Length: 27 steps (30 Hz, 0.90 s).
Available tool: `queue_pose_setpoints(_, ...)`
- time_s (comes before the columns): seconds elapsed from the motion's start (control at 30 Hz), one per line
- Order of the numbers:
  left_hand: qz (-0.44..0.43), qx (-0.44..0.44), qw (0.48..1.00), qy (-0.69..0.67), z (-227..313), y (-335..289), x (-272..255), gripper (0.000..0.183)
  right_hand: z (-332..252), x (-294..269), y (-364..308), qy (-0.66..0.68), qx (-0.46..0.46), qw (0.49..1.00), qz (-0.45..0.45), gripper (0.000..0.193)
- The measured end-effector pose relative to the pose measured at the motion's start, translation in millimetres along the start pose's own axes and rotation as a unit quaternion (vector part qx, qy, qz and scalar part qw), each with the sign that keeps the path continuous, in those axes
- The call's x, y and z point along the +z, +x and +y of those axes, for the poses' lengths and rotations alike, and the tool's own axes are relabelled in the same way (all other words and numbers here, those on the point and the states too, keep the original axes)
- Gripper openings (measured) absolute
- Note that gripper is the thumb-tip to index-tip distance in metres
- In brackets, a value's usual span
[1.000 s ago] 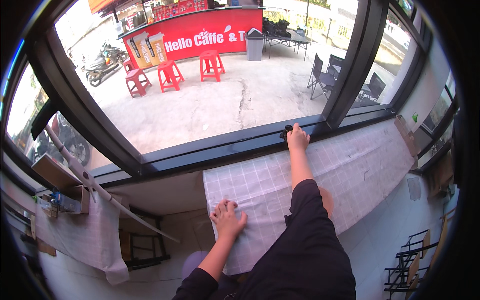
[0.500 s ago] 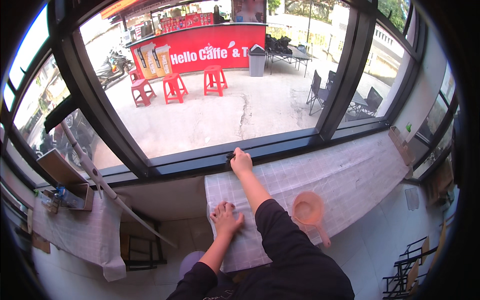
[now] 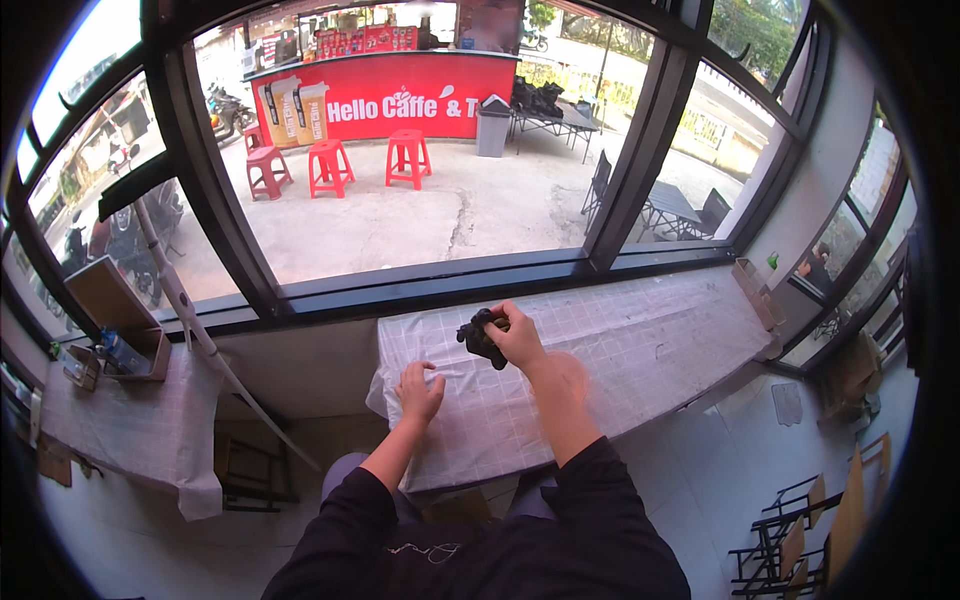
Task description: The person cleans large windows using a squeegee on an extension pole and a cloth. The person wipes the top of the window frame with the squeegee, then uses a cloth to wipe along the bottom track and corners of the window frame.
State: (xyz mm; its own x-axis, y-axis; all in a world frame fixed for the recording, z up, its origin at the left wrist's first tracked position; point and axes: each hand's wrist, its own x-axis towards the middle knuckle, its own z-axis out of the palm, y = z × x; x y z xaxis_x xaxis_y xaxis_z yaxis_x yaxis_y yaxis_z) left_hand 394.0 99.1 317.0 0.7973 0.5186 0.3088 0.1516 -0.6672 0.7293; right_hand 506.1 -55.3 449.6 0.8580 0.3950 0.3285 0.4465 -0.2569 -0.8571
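My right hand (image 3: 520, 338) is closed around a dark crumpled cloth (image 3: 479, 337) and holds it just above the white grid-patterned sheet (image 3: 640, 345) that covers the counter under the window. My left hand (image 3: 418, 390) rests on the same sheet near its left front corner, fingers bent, holding nothing. My right forearm hides the orange plastic scoop, of which only a blurred edge shows at my wrist. The black window sill (image 3: 430, 285) runs just behind the sheet.
A long grey pole (image 3: 205, 340) leans across the gap at the left, beside a cloth-covered shelf with a cardboard box (image 3: 105, 310). A folded black stand (image 3: 250, 470) sits below. Black chairs (image 3: 790, 550) stand at lower right. Red stools are outside the glass.
My right hand has come off the window sill, pulling back toward me with the dark cloth. My left hand shifted slightly left on the sheet. My view has turned to the right.
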Motion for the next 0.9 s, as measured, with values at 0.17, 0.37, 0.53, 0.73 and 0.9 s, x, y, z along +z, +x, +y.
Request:
queue_pose_setpoints(0.17, -0.141, 0.054, 0.933, -0.328, 93.5, 5.6, 19.1, 0.053, -16.6, -73.1, -38.6, -0.055, 0.002, 0.998, 0.012, 0.021)
queue_pose_setpoints(0.37, -0.297, 0.156, 0.874, -0.352, 174.7, -0.3, 27.7, 0.059, -3.7, -108.1, -75.2, -0.088, -0.005, 0.994, 0.068, 0.021)
queue_pose_setpoints(0.53, -0.367, 0.091, 0.842, -0.385, 160.1, 3.0, 66.3, 0.050, 20.3, -106.4, -88.2, -0.093, 0.058, 0.992, 0.065, 0.029)
queue_pose_setpoints(0.73, -0.381, 0.110, 0.866, -0.303, 149.3, 8.7, 82.6, 0.043, 64.5, -103.5, -93.0, -0.083, 0.107, 0.990, 0.030, 0.036)
queue_pose_setpoints(0.9, -0.213, 0.146, 0.947, -0.191, 135.0, 16.3, 76.2, 0.028, 84.2, -90.1, -96.6, -0.171, 0.075, 0.982, 0.005, 0.037)
